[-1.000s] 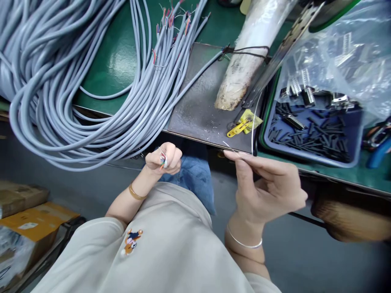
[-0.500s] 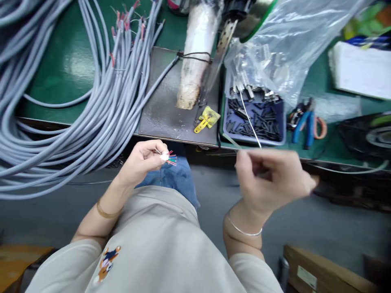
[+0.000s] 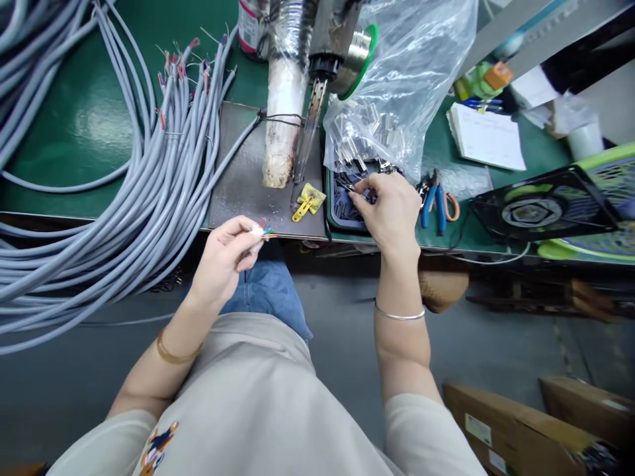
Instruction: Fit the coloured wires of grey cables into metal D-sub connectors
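Closed in a pinch, my left hand (image 3: 231, 254) holds a white cable end with coloured wires (image 3: 268, 231) fanning out to the right, just in front of the dark plate (image 3: 243, 178). My right hand (image 3: 389, 211) reaches over the blue tray (image 3: 340, 217) of small black pieces, thumb and index finger pressed together. Whatever may be between those fingertips is too small to name. Metal connectors (image 3: 367, 125) lie under a clear plastic bag (image 3: 407, 73) at the back of the tray. A yellow clip (image 3: 303, 208) rests on the plate between the hands.
Grey cables (image 3: 173, 172) cover the left side. A wrapped white post (image 3: 285, 112), a soldering tool (image 3: 313, 119) and a solder spool (image 3: 354, 63) stand behind the plate. Blue-handled pliers (image 3: 435, 205), a paper stack (image 3: 486, 135) and a black fan (image 3: 536, 205) are at the right.
My right hand has moved from in front of the table edge onto the tray, and the thin white strand near it no longer shows. The view has shifted right; my left hand still holds the wires.
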Tool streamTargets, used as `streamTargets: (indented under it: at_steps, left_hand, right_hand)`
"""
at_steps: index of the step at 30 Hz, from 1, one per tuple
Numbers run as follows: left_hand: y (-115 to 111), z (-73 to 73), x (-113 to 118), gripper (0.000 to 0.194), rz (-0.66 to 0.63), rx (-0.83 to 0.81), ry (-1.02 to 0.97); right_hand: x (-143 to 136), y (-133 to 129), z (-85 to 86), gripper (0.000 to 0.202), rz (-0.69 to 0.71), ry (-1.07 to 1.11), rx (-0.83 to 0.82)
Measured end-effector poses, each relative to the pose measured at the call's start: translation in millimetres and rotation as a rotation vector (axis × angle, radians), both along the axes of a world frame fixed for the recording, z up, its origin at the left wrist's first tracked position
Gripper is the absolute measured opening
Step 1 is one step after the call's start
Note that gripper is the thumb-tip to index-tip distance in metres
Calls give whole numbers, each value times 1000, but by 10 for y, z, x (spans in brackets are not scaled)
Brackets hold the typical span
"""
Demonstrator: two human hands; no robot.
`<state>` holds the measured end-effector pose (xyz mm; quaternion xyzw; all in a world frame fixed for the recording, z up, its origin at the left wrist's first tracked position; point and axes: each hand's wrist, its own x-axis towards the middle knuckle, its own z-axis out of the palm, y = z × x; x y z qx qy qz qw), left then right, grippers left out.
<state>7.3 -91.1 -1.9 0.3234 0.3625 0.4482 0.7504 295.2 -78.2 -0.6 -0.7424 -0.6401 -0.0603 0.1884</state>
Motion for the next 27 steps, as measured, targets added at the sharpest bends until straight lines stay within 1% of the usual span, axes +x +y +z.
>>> streamTargets:
  at_steps: [2,4,7,9,10,11,13,14,16,18,20,22,24,25,27]
  left_hand:
    - [18,-40,-72,16,5,-102,-22]
    - [23,-50,-111,17,4,-148,-28]
    - [0,-26,-86,19,7,-161,-30]
    - [-25,-1,-33,21,17,-147,-19]
    - [-35,11,-3,21,24,-136,-8]
    - [-45,21,26,21,29,-122,4]
    - [-58,34,74,20,34,-90,23]
    - [-62,36,93,20,36,-69,27]
    - [-69,32,122,18,51,-14,33]
    - [-74,16,146,16,73,40,45]
    - [-79,-6,168,15,84,74,62]
    - [-86,-33,188,14,79,95,73]
    - [-94,-58,202,14,54,112,82]
    - [-99,-69,206,14,38,118,90]
    - [-108,-79,207,13,0,122,117]
  right_hand:
    - [67,14,-3,10,32,4,-9]
    - [127,-8,19,8,74,35,43]
    - [97,-142,133,4,114,186,263]
    - [-33,-309,258,9,125,396,411]
    - [-122,-410,323,11,129,513,424]
    - [-219,-515,383,12,128,615,419]
    - [-416,-711,465,17,196,792,402]
    - [-505,-789,477,18,241,879,339]
    - [-654,-879,442,15,277,1001,231]
    - [-760,-883,350,15,270,1065,209]
    - [-832,-827,244,16,208,1071,285]
    - [-881,-754,161,16,115,1035,419]
    - [-916,-697,111,14,60,1014,536]
    - [-930,-679,95,14,62,1025,558]
    - [-956,-661,71,14,113,1084,513]
